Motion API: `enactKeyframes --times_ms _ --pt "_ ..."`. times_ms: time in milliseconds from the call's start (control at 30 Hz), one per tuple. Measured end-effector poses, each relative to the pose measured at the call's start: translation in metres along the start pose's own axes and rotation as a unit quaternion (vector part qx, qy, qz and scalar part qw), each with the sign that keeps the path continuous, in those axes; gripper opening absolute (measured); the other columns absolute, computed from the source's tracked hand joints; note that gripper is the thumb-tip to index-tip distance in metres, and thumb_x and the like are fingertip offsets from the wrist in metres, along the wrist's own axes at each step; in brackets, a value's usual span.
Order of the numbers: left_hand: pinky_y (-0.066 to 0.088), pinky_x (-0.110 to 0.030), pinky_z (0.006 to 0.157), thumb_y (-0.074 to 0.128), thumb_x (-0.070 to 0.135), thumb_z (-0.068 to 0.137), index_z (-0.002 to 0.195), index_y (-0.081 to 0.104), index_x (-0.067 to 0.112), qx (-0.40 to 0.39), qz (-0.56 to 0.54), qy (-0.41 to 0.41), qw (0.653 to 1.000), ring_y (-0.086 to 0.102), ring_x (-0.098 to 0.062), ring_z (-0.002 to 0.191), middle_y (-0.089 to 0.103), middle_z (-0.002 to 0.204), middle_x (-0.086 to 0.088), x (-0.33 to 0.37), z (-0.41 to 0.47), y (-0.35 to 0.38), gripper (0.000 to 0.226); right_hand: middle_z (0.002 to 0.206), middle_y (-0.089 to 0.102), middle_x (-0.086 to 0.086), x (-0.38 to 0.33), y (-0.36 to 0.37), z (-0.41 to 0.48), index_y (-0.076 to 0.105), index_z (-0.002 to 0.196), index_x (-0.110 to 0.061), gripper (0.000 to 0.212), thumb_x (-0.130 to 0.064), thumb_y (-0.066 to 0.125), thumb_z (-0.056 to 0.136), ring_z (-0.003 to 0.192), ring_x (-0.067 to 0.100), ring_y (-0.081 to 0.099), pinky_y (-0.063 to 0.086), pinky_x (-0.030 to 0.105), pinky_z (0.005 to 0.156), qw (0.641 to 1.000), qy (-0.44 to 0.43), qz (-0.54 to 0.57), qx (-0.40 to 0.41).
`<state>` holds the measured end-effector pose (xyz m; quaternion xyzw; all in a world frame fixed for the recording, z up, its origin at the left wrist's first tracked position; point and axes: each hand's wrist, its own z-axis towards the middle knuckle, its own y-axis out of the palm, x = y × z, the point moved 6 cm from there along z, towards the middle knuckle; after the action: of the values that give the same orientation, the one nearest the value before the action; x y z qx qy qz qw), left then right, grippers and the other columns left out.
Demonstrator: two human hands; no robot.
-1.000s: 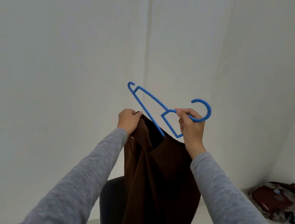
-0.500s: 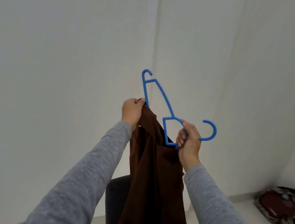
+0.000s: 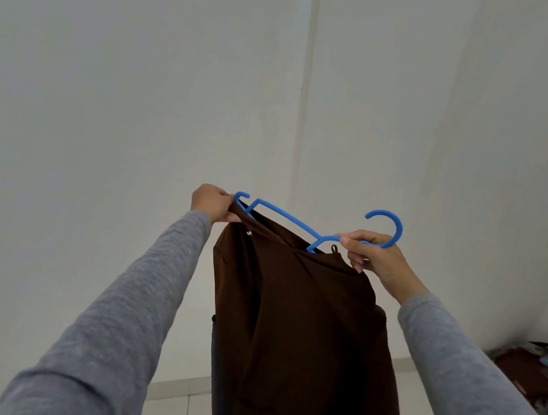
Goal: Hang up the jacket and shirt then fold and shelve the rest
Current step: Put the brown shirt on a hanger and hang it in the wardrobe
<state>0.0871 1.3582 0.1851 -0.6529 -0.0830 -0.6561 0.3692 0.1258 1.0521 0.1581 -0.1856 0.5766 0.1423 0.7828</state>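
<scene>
A dark brown garment (image 3: 302, 331) hangs in front of me from a blue plastic hanger (image 3: 285, 216), held up at chest height. My left hand (image 3: 212, 202) pinches the garment's shoulder edge at the hanger's left tip. My right hand (image 3: 375, 256) grips the hanger at its neck, just below the hook (image 3: 389, 226), together with the garment's collar. The hanger's right arm is hidden inside the cloth. A small metal snap shows near the left shoulder.
White walls meet in a corner straight ahead. A dark chair back (image 3: 213, 365) stands behind the garment, mostly hidden. A reddish-brown bag (image 3: 535, 374) lies on the pale tiled floor at the lower right.
The hanger has swung from steeply tilted to nearly level. My left hand pulled the garment's shoulder out to the hanger's left tip; my right hand moved right, holding the neck.
</scene>
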Motion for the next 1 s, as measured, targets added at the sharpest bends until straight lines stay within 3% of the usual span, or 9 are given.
enactKeyframes --times_ms 200,367,500,567,633,733,867,933,1000 --pt "0.056 -0.030 0.075 0.069 0.017 0.085 0.064 0.062 0.005 -0.025 0.019 0.017 0.999 0.064 -0.018 0.057 0.060 0.041 0.004 0.002 0.003 -0.004 0.024 0.056 0.043 0.007 -0.007 -0.005 -0.006 0.072 0.097 -0.005 0.016 -0.013 0.065 0.086 0.051 0.014 0.041 0.044 0.025 0.057 0.999 0.008 -0.045 -0.003" --pt "0.054 -0.024 0.073 0.072 0.020 0.082 0.071 0.067 0.001 -0.065 0.041 0.010 0.997 0.055 -0.006 0.038 0.060 0.042 0.001 0.013 0.004 -0.008 0.023 0.055 0.047 0.004 -0.011 -0.011 -0.012 0.073 0.097 -0.009 0.015 -0.015 0.066 0.085 0.052 0.015 0.045 0.048 0.024 0.059 0.998 0.017 -0.057 0.002" --pt "0.052 -0.015 0.056 0.075 0.019 0.079 0.070 0.063 0.002 -0.098 0.039 -0.003 0.994 0.055 -0.005 0.036 0.061 0.043 0.000 0.023 0.001 -0.011 0.023 0.055 0.048 0.003 -0.009 -0.010 -0.017 0.074 0.096 -0.012 0.015 -0.019 0.066 0.085 0.052 0.014 0.048 0.050 0.024 0.064 0.996 0.024 -0.090 -0.008" --pt "0.052 -0.016 0.058 0.076 0.018 0.077 0.066 0.060 0.004 -0.105 0.054 0.000 0.993 0.056 -0.005 0.036 0.060 0.042 0.000 0.028 -0.002 -0.011 0.024 0.053 0.047 0.002 -0.006 -0.003 -0.020 0.075 0.094 -0.013 0.014 -0.020 0.067 0.085 0.051 0.012 0.047 0.049 0.022 0.061 0.993 0.027 -0.115 -0.023" --pt "0.053 -0.019 0.064 0.075 0.018 0.079 0.066 0.063 0.004 -0.100 0.091 0.043 0.990 0.055 -0.004 0.035 0.060 0.042 0.000 0.038 -0.007 -0.008 0.022 0.050 0.047 -0.001 -0.004 0.007 -0.018 0.077 0.091 -0.014 0.012 -0.021 0.068 0.084 0.050 0.011 0.045 0.046 0.020 0.056 0.989 0.030 -0.141 -0.041" --pt "0.050 -0.013 0.049 0.072 0.018 0.082 0.075 0.068 0.000 -0.110 0.092 0.153 0.978 0.056 -0.004 0.037 0.063 0.054 -0.009 0.068 -0.030 0.005 0.020 0.054 0.056 -0.004 -0.006 0.022 -0.010 0.077 0.086 -0.015 0.012 -0.025 0.071 0.082 0.052 0.008 0.048 0.043 0.020 0.059 0.980 0.036 -0.186 -0.053" --pt "0.044 -0.014 0.042 0.069 0.018 0.085 0.071 0.061 0.003 -0.215 0.093 0.228 0.945 0.054 -0.006 0.035 0.058 0.044 0.001 0.093 -0.067 0.038 0.022 0.073 0.067 0.005 -0.017 0.039 -0.001 0.074 0.088 -0.006 0.016 -0.021 0.069 0.083 0.063 0.007 0.057 0.048 0.022 0.064 0.989 0.043 -0.137 -0.044" --pt "0.049 -0.016 0.049 0.067 0.020 0.086 0.073 0.060 0.006 -0.275 0.084 0.215 0.933 0.058 -0.007 0.044 0.062 0.055 -0.002 0.079 -0.074 0.054 0.020 0.073 0.067 0.003 -0.022 0.040 0.001 0.073 0.091 -0.003 0.017 -0.018 0.068 0.084 0.065 0.008 0.054 0.048 0.021 0.062 0.995 0.050 -0.085 -0.010" --pt "0.052 -0.021 0.066 0.067 0.029 0.085 0.081 0.066 0.010 -0.269 0.085 0.223 0.933 0.061 -0.008 0.061 0.065 0.073 -0.004 0.053 -0.072 0.062 0.019 0.075 0.068 0.002 -0.026 0.032 0.001 0.072 0.092 -0.004 0.017 -0.018 0.067 0.085 0.066 0.008 0.051 0.044 0.020 0.061 0.996 0.054 -0.054 0.042"
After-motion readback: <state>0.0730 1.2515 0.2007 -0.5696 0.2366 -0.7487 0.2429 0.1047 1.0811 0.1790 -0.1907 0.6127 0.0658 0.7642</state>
